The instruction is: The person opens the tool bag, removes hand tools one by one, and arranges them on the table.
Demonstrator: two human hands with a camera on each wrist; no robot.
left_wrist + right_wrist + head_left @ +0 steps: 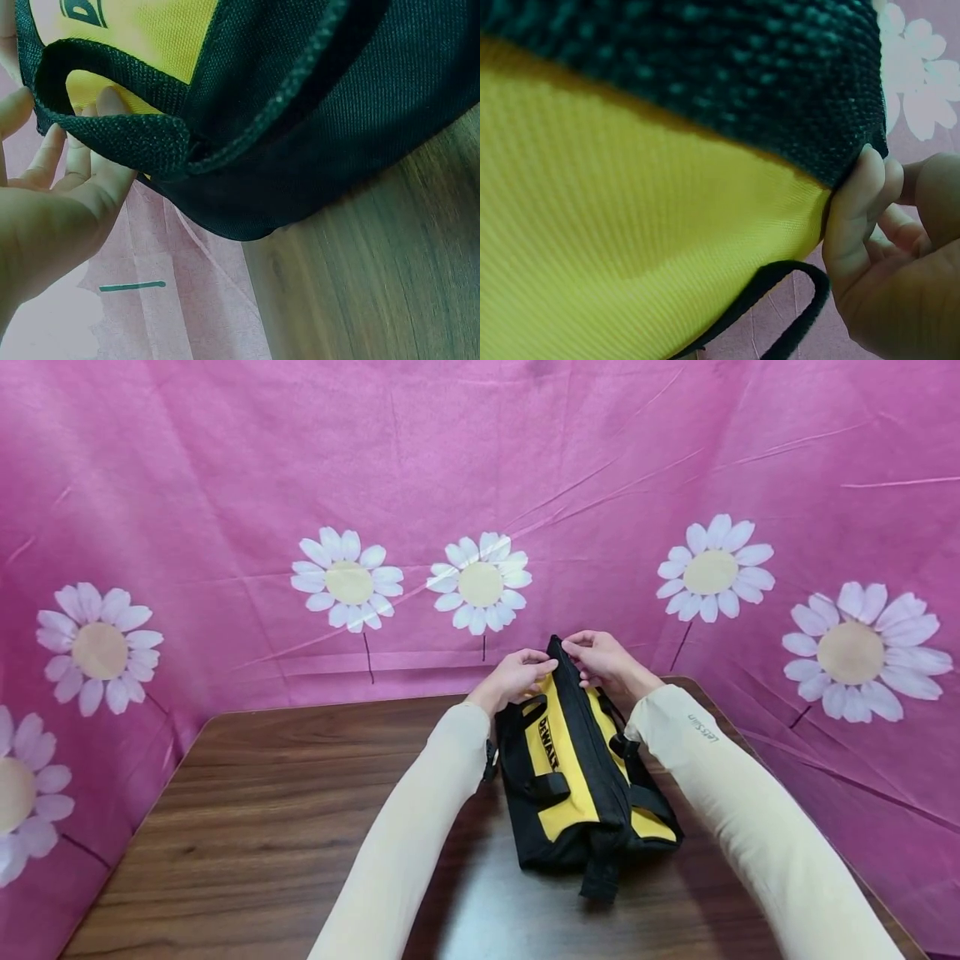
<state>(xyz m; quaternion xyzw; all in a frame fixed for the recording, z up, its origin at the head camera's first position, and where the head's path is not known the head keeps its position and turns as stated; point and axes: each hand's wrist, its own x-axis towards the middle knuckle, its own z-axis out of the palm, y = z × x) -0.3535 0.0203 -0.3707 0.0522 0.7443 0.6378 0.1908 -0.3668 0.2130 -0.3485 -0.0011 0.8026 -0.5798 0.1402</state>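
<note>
A yellow and black DEWALT tool bag (562,760) stands on the wooden table, its black zipper strip running lengthwise along the top. At its far end, my left hand (517,677) holds the upper edge on the left side. The left wrist view shows those fingers by the looped carry handle (135,139), against the yellow cloth. Across the strip, my right hand (603,662) pinches the far end of the bag's top between thumb and fingers. In the right wrist view its fingertips are right at the corner of the black band (832,150). Whether a zipper pull is between them, I cannot tell.
Brown wood tabletop (300,810) extends to the left of the bag. A pink cloth (480,460) printed with white daisies hangs behind the table and at both sides. A black tab (600,881) sticks out from the bag's near end.
</note>
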